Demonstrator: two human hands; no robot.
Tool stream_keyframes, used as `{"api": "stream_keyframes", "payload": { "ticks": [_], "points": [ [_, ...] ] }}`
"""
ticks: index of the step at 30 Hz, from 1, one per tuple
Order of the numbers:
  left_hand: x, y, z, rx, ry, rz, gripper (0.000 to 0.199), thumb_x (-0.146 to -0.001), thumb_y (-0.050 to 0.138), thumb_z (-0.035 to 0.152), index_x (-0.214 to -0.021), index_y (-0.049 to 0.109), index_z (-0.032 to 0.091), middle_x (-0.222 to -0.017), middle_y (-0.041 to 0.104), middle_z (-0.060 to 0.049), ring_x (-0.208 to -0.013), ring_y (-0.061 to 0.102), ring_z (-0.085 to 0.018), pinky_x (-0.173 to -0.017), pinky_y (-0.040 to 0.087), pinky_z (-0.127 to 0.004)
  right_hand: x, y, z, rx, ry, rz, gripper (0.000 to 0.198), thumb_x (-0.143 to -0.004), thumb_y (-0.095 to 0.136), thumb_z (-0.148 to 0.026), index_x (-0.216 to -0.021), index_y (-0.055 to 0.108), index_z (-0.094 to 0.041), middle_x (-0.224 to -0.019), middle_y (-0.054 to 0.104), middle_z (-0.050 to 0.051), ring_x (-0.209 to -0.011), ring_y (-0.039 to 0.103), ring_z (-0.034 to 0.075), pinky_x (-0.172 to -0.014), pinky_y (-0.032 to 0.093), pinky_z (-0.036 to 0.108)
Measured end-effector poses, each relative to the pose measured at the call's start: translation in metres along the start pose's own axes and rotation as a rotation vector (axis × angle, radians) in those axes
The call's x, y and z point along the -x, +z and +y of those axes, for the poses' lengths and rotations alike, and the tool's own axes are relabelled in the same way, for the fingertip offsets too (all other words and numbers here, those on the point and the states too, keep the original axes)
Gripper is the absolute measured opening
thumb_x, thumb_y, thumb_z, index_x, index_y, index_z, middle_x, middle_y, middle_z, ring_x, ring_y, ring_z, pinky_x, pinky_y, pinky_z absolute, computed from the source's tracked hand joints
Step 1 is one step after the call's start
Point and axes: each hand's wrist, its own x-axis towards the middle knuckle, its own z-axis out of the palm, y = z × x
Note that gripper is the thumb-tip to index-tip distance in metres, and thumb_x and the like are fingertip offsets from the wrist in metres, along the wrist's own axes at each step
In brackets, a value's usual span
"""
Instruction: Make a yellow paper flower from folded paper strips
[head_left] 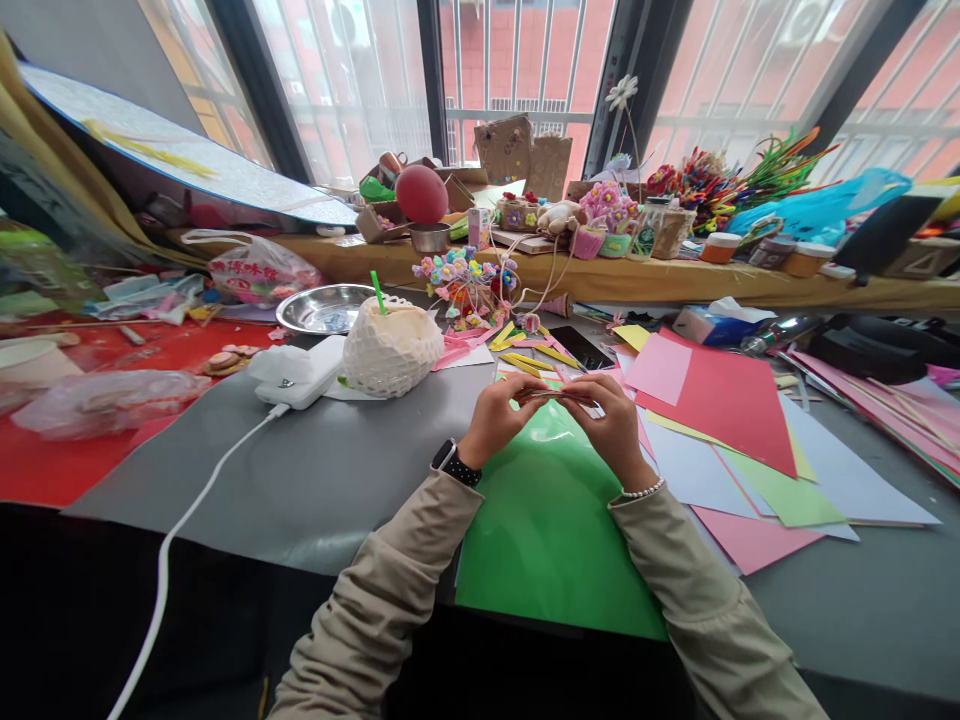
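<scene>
So both hands were up in the middle of the table [322, 480], just above the far end of a shiny green sheet [555, 545]. The left hand [499, 422] had one end of a thin piece [553, 393] pinched between thumb and fingers, and the right hand [611, 422] had the other end pinched the same way. The piece was almost edge-on to the camera, so I couldn't tell if it was folded or layered, but it looked like paper. My guess is the two-ended grip was there to hold it level and line up its edges, with neither hand clenched hard since something that thin would crease.

The green sheet lay right in front of the person, probably as a smooth mat to work over. Just past the hands were some yellow pieces [521, 362] and a dark phone [579, 348], near enough to reach or glance at, I'd say. Loose sheets like the big red sheet [739, 405] overlapped on the right, likely fanned out so each color showed. Off to the left stood a white-netted, coconut-looking thing [394, 345] with a green straw [377, 290], seemingly parked there so it wouldn't get knocked.
</scene>
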Motion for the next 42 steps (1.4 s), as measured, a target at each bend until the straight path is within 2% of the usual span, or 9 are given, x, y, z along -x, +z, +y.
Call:
{"api": "stream_keyframes", "payload": {
  "ticks": [12,23,26,29,33,35,37,40,42],
  "points": [
    [0.0003,-0.0007,0.0015,0.095,-0.101,-0.015,0.018,-0.070,0.059,0.028,-0.080,0.061,0.014,-0.081,0.065,-0.006,-0.072,0.058,-0.012,-0.064,0.046,-0.023,0.0023,0.0003,-0.0001,-0.007,-0.009,-0.002,0.011,-0.075,0.056,-0.028,-0.082,0.064,-0.025,-0.081,0.061,0.004,-0.082,0.055,0.018,-0.073,0.047,0.035],
    [-0.0003,-0.0034,0.0027,0.100,-0.162,-0.044,0.019,-0.069,0.060,0.030,-0.078,0.062,0.014,-0.076,0.064,-0.004,-0.061,0.053,-0.010,-0.057,0.043,-0.022,0.0023,0.0013,-0.0003,0.035,-0.089,0.023,0.008,-0.075,0.057,-0.025,-0.080,0.063,-0.023,-0.078,0.062,0.002,-0.079,0.055,0.017,-0.071,0.046,0.034],
    [-0.0013,-0.0022,0.0020,0.190,-0.188,-0.043,0.019,-0.068,0.060,0.028,-0.079,0.060,0.013,-0.081,0.063,-0.005,-0.070,0.056,-0.011,-0.063,0.044,-0.023,0.0015,0.0013,0.0000,0.031,-0.086,0.016,0.007,-0.075,0.057,-0.024,-0.080,0.062,-0.022,-0.078,0.061,0.003,-0.080,0.054,0.017,-0.071,0.046,0.033],
    [-0.0028,0.0003,0.0015,0.387,-0.255,-0.050,0.025,-0.064,0.064,0.027,-0.084,0.056,0.013,-0.085,0.062,-0.006,-0.078,0.057,-0.013,-0.070,0.045,-0.024,0.0009,0.0015,0.0001,0.021,-0.060,0.023,0.008,-0.074,0.057,-0.023,-0.080,0.061,-0.021,-0.079,0.059,0.004,-0.081,0.054,0.017,-0.071,0.047,0.033],
    [-0.0039,0.0046,0.0026,0.632,-0.435,-0.115,0.035,-0.062,0.066,0.032,-0.086,0.051,0.012,-0.079,0.061,-0.005,-0.069,0.058,-0.012,-0.064,0.047,-0.026,0.0014,0.0034,0.0000,0.038,-0.072,0.056,0.008,-0.074,0.057,-0.024,-0.080,0.061,-0.021,-0.080,0.059,0.005,-0.081,0.054,0.018,-0.073,0.046,0.034],
    [-0.0037,0.0060,0.0035,0.668,-0.497,-0.121,0.033,-0.063,0.064,0.035,-0.081,0.051,0.011,-0.073,0.060,-0.004,-0.065,0.058,-0.012,-0.061,0.047,-0.026,0.0018,0.0044,-0.0003,0.054,-0.093,0.051,0.007,-0.074,0.057,-0.024,-0.079,0.061,-0.021,-0.079,0.059,0.004,-0.081,0.054,0.018,-0.072,0.046,0.034],
    [-0.0034,0.0060,0.0038,0.656,-0.501,-0.076,0.031,-0.062,0.065,0.035,-0.078,0.053,0.011,-0.070,0.059,-0.003,-0.064,0.058,-0.011,-0.062,0.047,-0.026,0.0019,0.0046,-0.0008,0.051,-0.104,0.024,0.008,-0.075,0.056,-0.024,-0.080,0.061,-0.022,-0.080,0.060,0.004,-0.082,0.054,0.018,-0.073,0.046,0.034],
    [-0.0037,0.0031,0.0024,0.594,-0.469,-0.016,0.031,-0.060,0.067,0.032,-0.079,0.055,0.011,-0.070,0.059,-0.002,-0.065,0.057,-0.011,-0.065,0.047,-0.026,0.0008,0.0030,-0.0013,-0.019,-0.050,-0.037,0.014,-0.074,0.058,-0.029,-0.085,0.061,-0.021,-0.086,0.060,0.005,-0.087,0.054,0.018,-0.076,0.046,0.034],
    [-0.0044,0.0001,0.0008,0.545,-0.454,-0.016,0.031,-0.060,0.067,0.033,-0.080,0.056,0.011,-0.070,0.059,-0.002,-0.065,0.057,-0.011,-0.065,0.046,-0.026,-0.0003,0.0013,-0.0010,-0.115,0.060,-0.071,0.020,-0.075,0.055,-0.034,-0.088,0.061,-0.020,-0.089,0.060,0.006,-0.087,0.055,0.018,-0.075,0.047,0.033]
  ]
}}
